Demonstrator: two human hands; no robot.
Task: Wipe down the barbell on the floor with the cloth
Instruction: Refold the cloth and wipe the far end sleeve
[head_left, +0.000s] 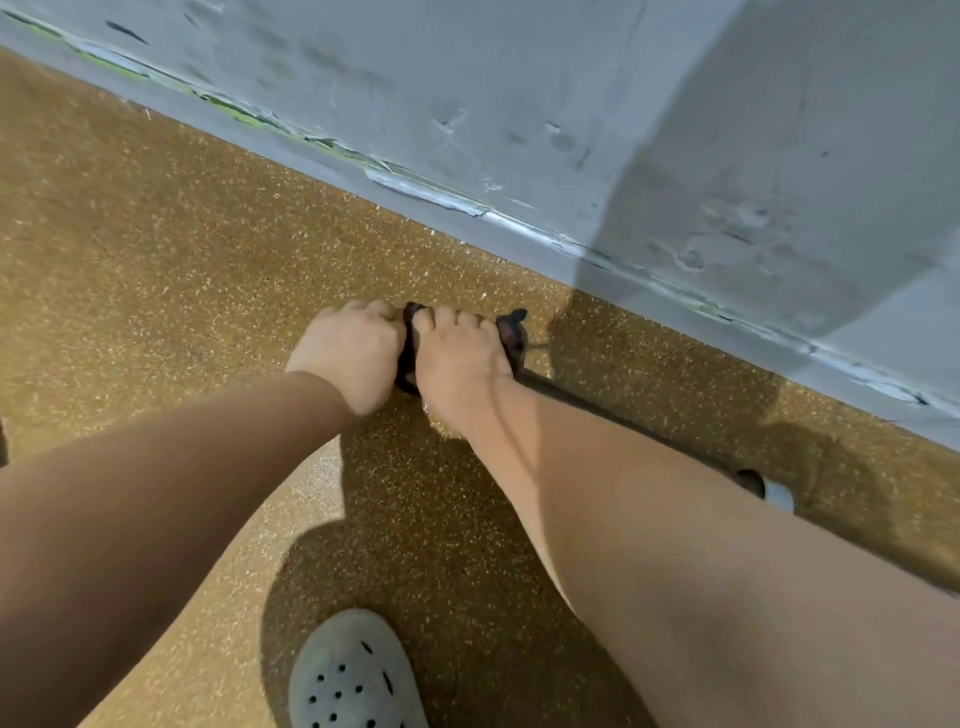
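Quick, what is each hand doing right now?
Left hand: closed in a fist on the dark cloth, down at the floor.
Right hand: fingers curled down over the same cloth, pressing it onto the barbell.

most of the barbell (623, 410) is hidden under the right forearm; only a dark stretch of bar and a pale end near (776, 493) show. the cloth (511, 335) is largely covered by the left hand (349, 353) and right hand (460, 358), its full shape unreadable. the grey clog (353, 675) is cut off by the bottom edge. the wall (571, 104) looks perhaps motion-blurred.
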